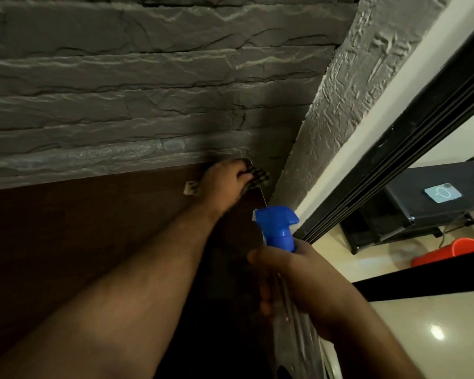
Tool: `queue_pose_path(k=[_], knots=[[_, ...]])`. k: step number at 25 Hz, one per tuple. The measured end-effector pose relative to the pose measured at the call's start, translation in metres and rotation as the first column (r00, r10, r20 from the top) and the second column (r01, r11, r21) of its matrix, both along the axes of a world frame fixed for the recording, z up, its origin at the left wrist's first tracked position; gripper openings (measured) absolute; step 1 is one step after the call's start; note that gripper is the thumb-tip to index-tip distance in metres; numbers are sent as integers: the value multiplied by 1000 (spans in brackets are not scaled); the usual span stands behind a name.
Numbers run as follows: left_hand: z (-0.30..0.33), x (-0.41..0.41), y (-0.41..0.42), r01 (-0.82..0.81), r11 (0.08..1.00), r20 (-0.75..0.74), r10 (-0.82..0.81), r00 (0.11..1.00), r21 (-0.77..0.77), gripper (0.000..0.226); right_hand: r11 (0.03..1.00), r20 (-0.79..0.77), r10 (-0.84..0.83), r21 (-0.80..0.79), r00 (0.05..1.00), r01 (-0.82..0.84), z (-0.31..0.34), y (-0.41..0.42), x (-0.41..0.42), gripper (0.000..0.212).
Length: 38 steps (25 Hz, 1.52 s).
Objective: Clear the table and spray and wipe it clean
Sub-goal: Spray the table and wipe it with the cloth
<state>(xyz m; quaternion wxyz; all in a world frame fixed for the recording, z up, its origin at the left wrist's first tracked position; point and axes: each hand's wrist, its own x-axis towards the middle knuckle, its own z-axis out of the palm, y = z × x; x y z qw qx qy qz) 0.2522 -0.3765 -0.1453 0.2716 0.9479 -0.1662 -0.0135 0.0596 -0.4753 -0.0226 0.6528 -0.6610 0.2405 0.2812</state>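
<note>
Both forearms are bare up to the frame's edge, with no sleeve in view. Fine dark hair covers the left forearm [137,272]. The left hand [222,187] and right hand [298,280] wear nothing visible.

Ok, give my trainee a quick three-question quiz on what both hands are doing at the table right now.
1. True or false: the left hand holds the checked cloth at the table's far corner by the stone wall.
2. The right hand grips: A) a sponge B) the spray bottle C) nothing.
3. What colour is the bucket on the floor?

Key: 1 true; 2 B; 3 orange-red.
</note>
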Motion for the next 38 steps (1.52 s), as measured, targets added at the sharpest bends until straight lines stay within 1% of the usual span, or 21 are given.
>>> queue_pose_path(k=[1,3,4,5,6,7,9,11,12,13,15,17,19,21,23,26,28,30,32,35,38], knots=[[0,-20,-11,119,992,-25,-120,992,-37,6,1000,15,1,-2,1000,-1,-1,3,-1,31],[2,-65,2,360,924,-20,-365,931,-130,19,1000,24,17,-4,1000,-17,-1,8,-4,30],[2,-79,23,424,894,-24,-431,902,-144,20,1000,19,21,1,1000,-21,1,9,-6,29],[0,-84,48,459,885,-16,-461,887,-85,13,1000,14,20,7,1000,-20,2,7,-8,28],[-2,-80,69,450,893,20,-450,893,-5,12,1000,10,13,10,1000,-13,4,3,-11,29],[-5,-68,88,374,927,74,-376,924,39,24,1000,3,9,9,1000,-9,4,1,-13,31],[-7,-33,96,186,982,157,-190,969,42,33,1000,-1,-7,-12,1000,7,6,-1,-17,33],[-7,-6,66,7,998,127,-16,992,65,26,1000,-3,-20,-21,1000,20,6,1,-22,34],[-8,-3,44,-36,996,94,28,995,78,23,999,-7,-32,-18,999,32,4,5,-26,34],[-7,-8,26,-33,997,63,29,998,77,20,999,-9,-49,-9,999,49,2,9,-29,34],[-5,-37,10,115,993,31,-116,993,29,16,997,-22,-80,14,997,80,-2,17,-37,31],[-2,-78,31,324,946,9,-324,946,-6,20,996,-21,-84,36,996,84,-1,26,-42,28],[-2,-106,75,448,894,0,-448,894,6,28,996,-17,-74,51,997,75,1,28,-45,23],[0,-105,117,392,919,46,-393,918,41,35,997,-25,-64,49,998,65,0,24,-46,24],[-5,-82,126,241,969,148,-246,958,54,41,997,-33,-62,39,998,63,-3,18,-49,24],[-8,-45,66,29,995,165,-45,985,97,34,997,-34,-78,17,996,79,-3,14,-52,17],[-11,-32,11,-4,997,107,-4,994,76,27,996,-38,-86,15,996,87,-4,14,-55,15],[-11,-31,-29,43,998,53,-45,998,47,26,996,-45,-88,18,995,89,-7,13,-59,16],[-10,-40,-39,136,990,45,-138,989,44,25,996,-64,-88,21,994,90,-9,11,-62,19],[-10,-67,-12,342,939,87,-340,937,-20,22,995,-64,-93,21,994,95,-5,11,-63,19],[-7,-95,29,509,860,85,-506,859,-30,31,996,-58,-78,28,995,80,0,13,-63,21]])
